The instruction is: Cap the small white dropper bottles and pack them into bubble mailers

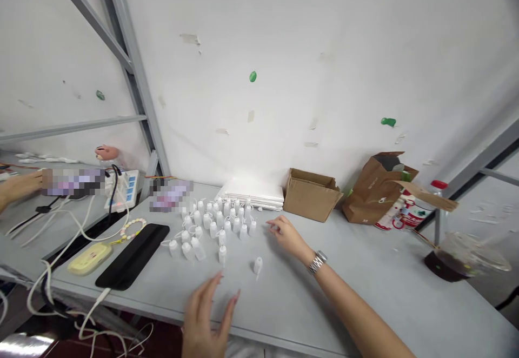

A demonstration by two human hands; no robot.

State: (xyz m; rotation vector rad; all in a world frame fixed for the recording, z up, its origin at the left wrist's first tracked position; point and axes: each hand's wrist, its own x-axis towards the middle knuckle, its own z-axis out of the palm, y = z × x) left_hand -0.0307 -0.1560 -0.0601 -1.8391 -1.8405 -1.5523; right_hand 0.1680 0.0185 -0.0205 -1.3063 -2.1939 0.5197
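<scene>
Several small white dropper bottles [219, 220] stand in a cluster on the grey table [365, 293]. One white bottle [258, 265] stands apart, nearer to me. My right hand [286, 234], with a metal watch on the wrist, reaches toward the right edge of the cluster; its fingers are loosely curled and hold nothing. My left hand [206, 315] hovers over the table's front edge, fingers stretched out and empty, just short of the lone bottle.
A stack of white flat sheets [253, 191], an open cardboard box [311, 194] and a brown paper bag [377, 187] line the wall. A black pad [133, 255], yellow device [89, 258], power strip [124, 189] and cables lie left. Another person's hand [18, 186] is at far left.
</scene>
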